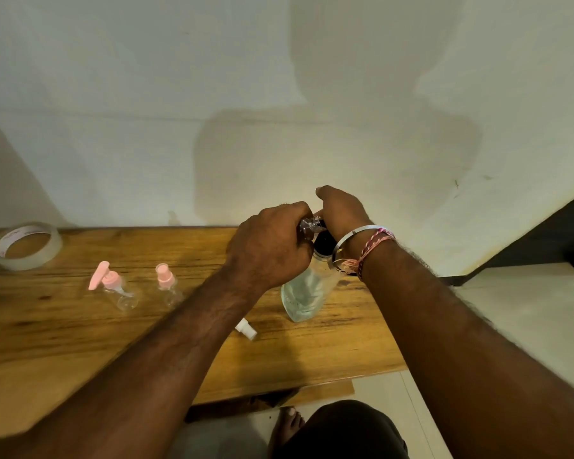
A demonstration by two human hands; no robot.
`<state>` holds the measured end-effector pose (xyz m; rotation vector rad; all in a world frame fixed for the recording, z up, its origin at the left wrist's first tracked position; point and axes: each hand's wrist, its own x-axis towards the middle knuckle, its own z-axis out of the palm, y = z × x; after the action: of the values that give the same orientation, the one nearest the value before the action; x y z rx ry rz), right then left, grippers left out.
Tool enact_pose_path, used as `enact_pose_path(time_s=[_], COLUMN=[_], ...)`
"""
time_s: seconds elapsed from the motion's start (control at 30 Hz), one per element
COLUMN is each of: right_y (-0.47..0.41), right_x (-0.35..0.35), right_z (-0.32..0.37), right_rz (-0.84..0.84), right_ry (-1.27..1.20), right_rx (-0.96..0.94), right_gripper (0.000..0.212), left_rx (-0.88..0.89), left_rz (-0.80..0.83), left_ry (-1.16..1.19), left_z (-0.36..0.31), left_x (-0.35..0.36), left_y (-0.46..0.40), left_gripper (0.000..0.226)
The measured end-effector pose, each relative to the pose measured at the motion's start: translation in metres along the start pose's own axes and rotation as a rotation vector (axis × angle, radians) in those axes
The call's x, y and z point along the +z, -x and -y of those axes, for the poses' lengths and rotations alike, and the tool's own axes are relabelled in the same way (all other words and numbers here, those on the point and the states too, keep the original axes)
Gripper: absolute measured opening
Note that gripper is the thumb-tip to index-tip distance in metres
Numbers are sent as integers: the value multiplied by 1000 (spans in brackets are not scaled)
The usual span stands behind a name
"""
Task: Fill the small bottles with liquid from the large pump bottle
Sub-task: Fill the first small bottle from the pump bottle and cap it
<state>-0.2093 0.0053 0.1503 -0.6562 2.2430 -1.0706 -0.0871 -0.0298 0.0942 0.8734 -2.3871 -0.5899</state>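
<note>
The large clear pump bottle [300, 294] with a black pump top [323, 242] stands on the wooden table [63, 332]. My left hand [272, 246] grips a small clear bottle [309, 225] and holds it tilted at the pump's spout. My right hand [342, 212] rests curled over the pump head from behind; its fingertips are hidden. Two small clear bottles stand to the left: one with a pink pump cap [113, 286], one with a pink spray cap [167, 284]. A white cap [246, 328] lies on the table by my left forearm.
A roll of clear tape [27, 245] lies at the table's far left, against the white wall. The table's right edge ends just past the large bottle, with pale floor beyond. My knee and bare foot show below the front edge.
</note>
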Motion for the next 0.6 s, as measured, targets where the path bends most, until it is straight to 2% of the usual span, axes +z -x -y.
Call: enact_pose_path(time_s=[0.1, 0.23, 0.37, 0.43, 0.5, 0.6], right_y=[-6, -3, 2, 6, 8, 9], right_x=[2, 3, 3, 0, -3, -8], right_z=[-2, -3, 0, 3, 4, 4], right_rz=[10, 24, 117, 188, 264, 299], right_ry=[160, 160, -80, -264, -296, -273], right_rx=[-46, -65, 31, 178, 237, 231], right_gripper=[35, 37, 36, 43, 48, 55], left_rx=[-7, -13, -17, -19, -17, -9], left_rz=[12, 18, 23, 18, 9, -3], left_ry=[1, 2, 20, 28, 32, 28], left_z=[0, 0, -1, -1, -1, -2], left_x=[0, 0, -2, -2, -2, -2], left_y=[0, 0, 1, 0, -1, -2], left_gripper=[18, 16, 16, 18, 20, 21])
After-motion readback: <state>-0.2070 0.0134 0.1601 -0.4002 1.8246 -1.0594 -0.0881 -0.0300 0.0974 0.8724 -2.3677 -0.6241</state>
